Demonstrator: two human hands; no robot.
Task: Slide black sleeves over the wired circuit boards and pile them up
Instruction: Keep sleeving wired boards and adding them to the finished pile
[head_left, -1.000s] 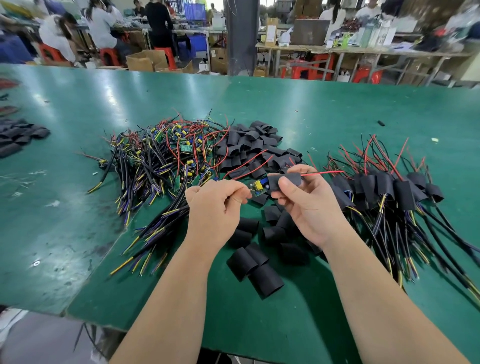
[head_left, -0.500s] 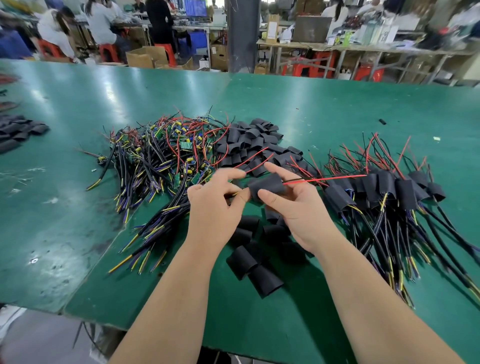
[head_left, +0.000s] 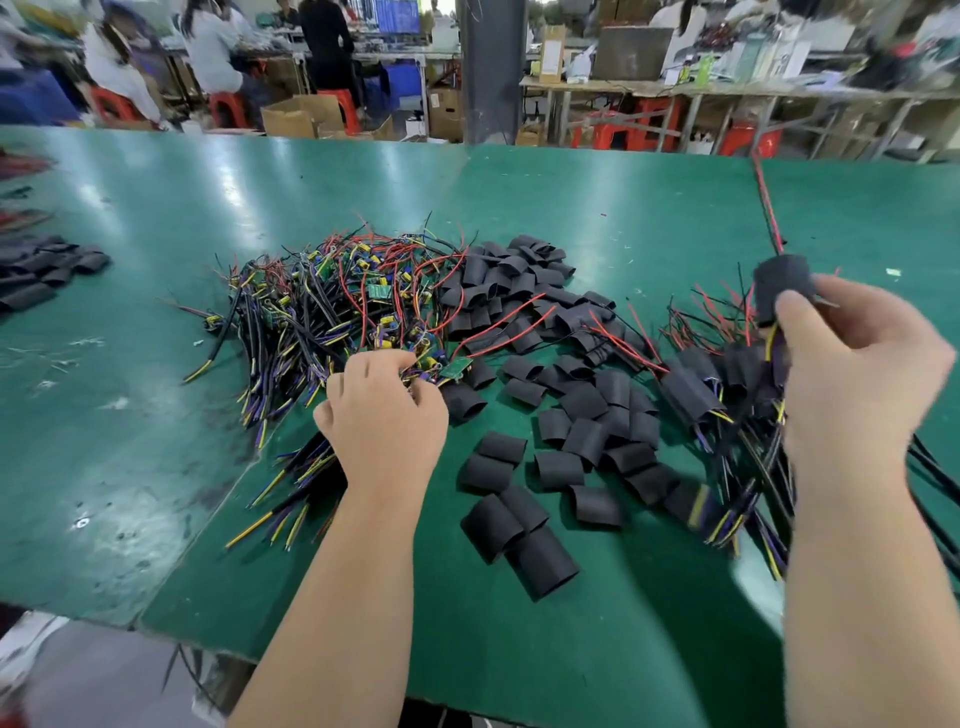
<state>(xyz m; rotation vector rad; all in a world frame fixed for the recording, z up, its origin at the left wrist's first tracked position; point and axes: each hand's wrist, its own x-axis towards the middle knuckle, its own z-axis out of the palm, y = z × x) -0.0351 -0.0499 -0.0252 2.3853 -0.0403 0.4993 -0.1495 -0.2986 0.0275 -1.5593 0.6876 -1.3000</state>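
Black-sleeved wired circuit board (head_left: 782, 288): probably light, leads floppy.
Right hand (head_left: 857, 374) pinches it by the soft sleeve; left hand (head_left: 384, 415) curls into tangled pile of bare wired boards (head_left: 332, 312), grip unclear.

Two hands: left hand (head_left: 384, 415), right hand (head_left: 857, 374). One sleeved board (head_left: 782, 286) is pinched in the right fingers (head_left: 800, 317). One heap of bare boards (head_left: 332, 312) lies at the left fingers (head_left: 382, 366), too tangled to count. Loose sleeves (head_left: 550, 467) between both sets of fingers: several dozen. One done pile (head_left: 691, 389) lies below the right fingers, count unclear. One side group (head_left: 47, 270) of some ten sleeves lies far left of the left fingers.
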